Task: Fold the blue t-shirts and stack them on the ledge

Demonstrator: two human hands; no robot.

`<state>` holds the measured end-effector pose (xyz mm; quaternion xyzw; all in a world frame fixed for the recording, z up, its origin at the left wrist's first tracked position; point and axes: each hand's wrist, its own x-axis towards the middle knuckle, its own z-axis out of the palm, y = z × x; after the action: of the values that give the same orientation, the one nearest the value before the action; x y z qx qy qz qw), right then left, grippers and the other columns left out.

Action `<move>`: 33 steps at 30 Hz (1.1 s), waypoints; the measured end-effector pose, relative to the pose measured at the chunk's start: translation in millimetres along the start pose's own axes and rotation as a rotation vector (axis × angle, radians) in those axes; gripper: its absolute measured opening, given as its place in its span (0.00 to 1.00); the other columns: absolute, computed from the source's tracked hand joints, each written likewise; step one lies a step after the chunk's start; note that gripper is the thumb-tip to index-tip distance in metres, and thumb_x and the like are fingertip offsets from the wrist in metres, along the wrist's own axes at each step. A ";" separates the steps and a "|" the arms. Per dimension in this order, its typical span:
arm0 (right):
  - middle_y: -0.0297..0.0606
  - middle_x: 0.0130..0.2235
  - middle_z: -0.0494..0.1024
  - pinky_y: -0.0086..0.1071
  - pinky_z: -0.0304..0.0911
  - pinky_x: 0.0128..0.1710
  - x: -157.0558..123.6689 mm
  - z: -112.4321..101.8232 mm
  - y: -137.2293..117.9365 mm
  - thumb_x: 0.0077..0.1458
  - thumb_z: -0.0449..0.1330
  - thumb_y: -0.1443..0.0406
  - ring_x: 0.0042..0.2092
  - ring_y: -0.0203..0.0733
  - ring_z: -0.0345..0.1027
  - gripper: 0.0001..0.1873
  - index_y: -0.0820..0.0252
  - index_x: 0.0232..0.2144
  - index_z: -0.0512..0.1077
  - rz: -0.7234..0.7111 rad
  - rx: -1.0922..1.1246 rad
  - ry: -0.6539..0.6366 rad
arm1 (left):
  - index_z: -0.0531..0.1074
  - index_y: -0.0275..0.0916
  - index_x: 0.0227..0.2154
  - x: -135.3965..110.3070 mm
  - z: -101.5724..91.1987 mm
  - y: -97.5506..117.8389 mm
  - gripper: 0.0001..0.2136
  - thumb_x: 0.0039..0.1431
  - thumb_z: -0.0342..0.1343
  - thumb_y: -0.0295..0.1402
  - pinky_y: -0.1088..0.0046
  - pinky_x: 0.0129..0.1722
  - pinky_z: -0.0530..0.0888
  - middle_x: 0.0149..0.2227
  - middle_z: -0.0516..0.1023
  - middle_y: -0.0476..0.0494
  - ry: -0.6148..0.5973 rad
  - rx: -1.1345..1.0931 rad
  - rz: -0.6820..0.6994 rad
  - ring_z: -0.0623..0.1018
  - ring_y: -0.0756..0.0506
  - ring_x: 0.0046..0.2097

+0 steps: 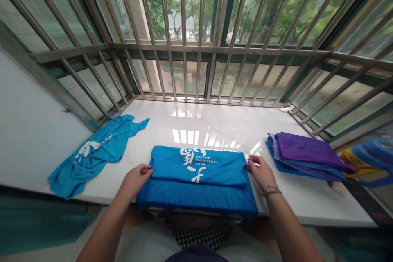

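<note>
Window bay: white polished counter (196,120) under steel bars (184,45). From my remote station I log a folded blue marathon T-shirt (196,178) at the counter's near edge, left hand (135,179) and right hand (260,173) at its sides, fingers together on the cloth; pinching or not, I cannot tell. Crumpled blue shirt (95,153) lies left, purple-and-blue garment stack (303,155) right.

Left hand (136,180): on folded blue T-shirt (198,176), left edge
Right hand (260,172): on its right edge
Left: crumpled blue shirt (95,157)
Right: purple stack (307,155)
</note>
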<state>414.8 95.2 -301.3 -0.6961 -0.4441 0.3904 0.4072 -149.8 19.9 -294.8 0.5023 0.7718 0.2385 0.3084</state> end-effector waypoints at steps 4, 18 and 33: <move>0.48 0.44 0.84 0.39 0.81 0.40 -10.4 -4.7 8.9 0.66 0.54 0.55 0.39 0.48 0.84 0.15 0.56 0.49 0.69 0.039 -0.057 0.064 | 0.81 0.41 0.44 0.0 1.1 7.5 0.19 0.59 0.59 0.50 0.67 0.33 0.77 0.35 0.87 0.42 0.011 0.024 0.001 0.86 0.37 0.39; 0.37 0.28 0.80 0.33 0.69 0.30 -11.8 11.6 -18.1 0.62 0.58 0.48 0.33 0.46 0.77 0.19 0.54 0.29 0.72 -0.036 -0.395 -0.045 | 0.78 0.42 0.49 -11.5 14.4 55.6 0.18 0.67 0.52 0.46 0.56 0.56 0.76 0.49 0.83 0.34 0.254 0.285 0.270 0.81 0.33 0.52; 0.40 0.31 0.82 0.35 0.66 0.38 22.4 29.5 -37.5 0.59 0.58 0.52 0.39 0.50 0.78 0.16 0.55 0.30 0.78 -0.102 -0.427 -0.010 | 0.79 0.45 0.55 -28.7 127.2 134.3 0.15 0.70 0.55 0.38 0.47 0.65 0.73 0.60 0.79 0.33 -0.023 0.153 0.751 0.76 0.31 0.63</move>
<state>383.5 132.9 -281.8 -0.7412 -0.5536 0.2696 0.2675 34.4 52.1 -285.5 0.7743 0.5461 0.2707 0.1700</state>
